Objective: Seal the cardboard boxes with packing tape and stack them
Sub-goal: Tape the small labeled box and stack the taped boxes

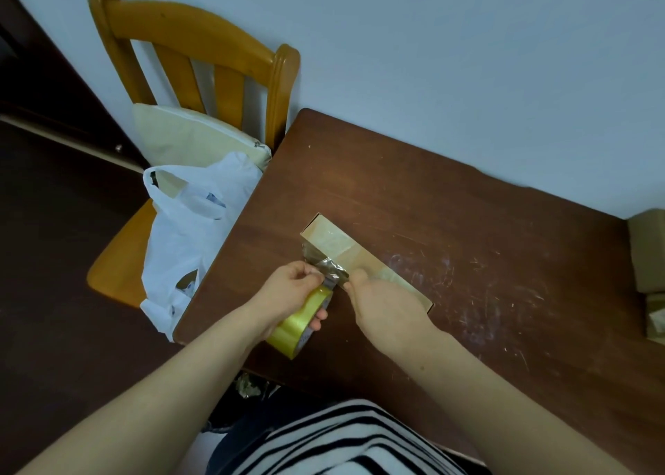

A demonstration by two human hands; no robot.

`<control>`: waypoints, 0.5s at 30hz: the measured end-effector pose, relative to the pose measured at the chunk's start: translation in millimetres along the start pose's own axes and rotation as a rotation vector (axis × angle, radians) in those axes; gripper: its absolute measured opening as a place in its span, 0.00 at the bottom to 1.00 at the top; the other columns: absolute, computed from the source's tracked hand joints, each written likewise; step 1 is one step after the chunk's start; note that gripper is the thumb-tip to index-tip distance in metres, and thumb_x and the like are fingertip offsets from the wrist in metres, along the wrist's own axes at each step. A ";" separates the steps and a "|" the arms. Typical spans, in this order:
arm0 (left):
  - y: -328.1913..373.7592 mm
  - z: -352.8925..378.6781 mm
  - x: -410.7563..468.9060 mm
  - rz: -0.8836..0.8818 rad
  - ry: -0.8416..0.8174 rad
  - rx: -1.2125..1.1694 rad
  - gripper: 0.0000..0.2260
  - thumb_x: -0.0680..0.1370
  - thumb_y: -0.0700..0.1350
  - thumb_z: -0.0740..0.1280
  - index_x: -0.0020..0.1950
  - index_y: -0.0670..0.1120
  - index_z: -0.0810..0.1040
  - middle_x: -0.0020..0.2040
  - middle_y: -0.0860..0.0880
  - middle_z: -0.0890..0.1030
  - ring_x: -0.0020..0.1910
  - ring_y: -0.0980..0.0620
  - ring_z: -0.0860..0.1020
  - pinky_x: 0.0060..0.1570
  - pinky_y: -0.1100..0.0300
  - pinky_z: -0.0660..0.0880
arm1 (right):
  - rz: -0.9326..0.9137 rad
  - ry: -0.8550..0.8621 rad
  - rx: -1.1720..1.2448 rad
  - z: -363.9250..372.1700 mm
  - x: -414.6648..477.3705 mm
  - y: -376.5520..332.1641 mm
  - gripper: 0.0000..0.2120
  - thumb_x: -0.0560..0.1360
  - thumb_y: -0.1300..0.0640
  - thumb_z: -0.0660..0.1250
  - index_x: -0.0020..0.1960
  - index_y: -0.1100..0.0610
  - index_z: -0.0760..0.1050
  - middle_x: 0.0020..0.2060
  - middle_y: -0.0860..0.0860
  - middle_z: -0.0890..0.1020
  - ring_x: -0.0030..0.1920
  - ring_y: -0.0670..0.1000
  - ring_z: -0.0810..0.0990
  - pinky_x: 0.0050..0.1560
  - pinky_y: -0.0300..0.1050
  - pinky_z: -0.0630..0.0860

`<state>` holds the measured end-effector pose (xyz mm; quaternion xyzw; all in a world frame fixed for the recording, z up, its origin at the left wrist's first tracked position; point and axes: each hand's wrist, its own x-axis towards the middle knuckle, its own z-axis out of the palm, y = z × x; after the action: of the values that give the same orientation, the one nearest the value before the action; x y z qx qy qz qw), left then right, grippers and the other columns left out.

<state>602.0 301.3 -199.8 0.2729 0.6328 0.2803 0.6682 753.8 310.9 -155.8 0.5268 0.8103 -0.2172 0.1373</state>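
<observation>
The left hand point(288, 291) is curled round the roll of packing tape point(302, 325), and the drawn-out tape strip point(329, 271) is pinched at its thumb. The strip appears to be pinched from the other side by the right hand point(385, 302), at the cardboard box point(345, 248), which lies on the counter point(467, 222) near its left edge. For a clean tear, the strip should be kept taut and the applied length held down. Further boxes point(647, 251) are seen at the right edge.
</observation>
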 end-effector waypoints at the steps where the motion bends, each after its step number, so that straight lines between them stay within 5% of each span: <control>1: 0.5 0.1 -0.8 0.001 0.001 0.001 0.06 0.82 0.43 0.60 0.47 0.42 0.70 0.26 0.40 0.77 0.20 0.46 0.74 0.23 0.59 0.74 | 0.006 -0.006 -0.020 0.6 2.2 -1.5 0.08 0.84 0.55 0.51 0.58 0.59 0.64 0.42 0.53 0.77 0.43 0.57 0.78 0.37 0.48 0.64; 8: 4.3 1.2 -4.0 0.010 0.001 -0.003 0.06 0.82 0.41 0.61 0.46 0.41 0.71 0.27 0.41 0.76 0.19 0.48 0.74 0.20 0.60 0.73 | 0.088 -0.073 -0.179 -1.4 10.4 -18.8 0.12 0.78 0.66 0.56 0.61 0.64 0.66 0.53 0.59 0.80 0.53 0.61 0.80 0.39 0.50 0.68; 12: 7.9 -0.6 -3.4 0.009 0.008 0.036 0.06 0.81 0.41 0.61 0.45 0.41 0.73 0.25 0.42 0.77 0.19 0.48 0.75 0.21 0.61 0.74 | 0.136 -0.203 -0.172 -11.0 10.4 -23.2 0.14 0.78 0.67 0.59 0.62 0.62 0.74 0.58 0.58 0.79 0.59 0.60 0.77 0.50 0.50 0.73; 15: 9.0 -2.5 -2.5 -0.001 0.002 0.063 0.06 0.81 0.42 0.61 0.45 0.42 0.72 0.25 0.41 0.78 0.19 0.48 0.75 0.20 0.61 0.73 | 0.161 -0.300 -0.175 -25.3 -2.0 -6.0 0.12 0.78 0.66 0.59 0.58 0.60 0.75 0.53 0.57 0.81 0.53 0.58 0.81 0.46 0.48 0.75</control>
<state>599.1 305.8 -191.7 0.2933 0.6422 0.2599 0.6588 749.3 319.7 -131.7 0.5377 0.7516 -0.2102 0.3191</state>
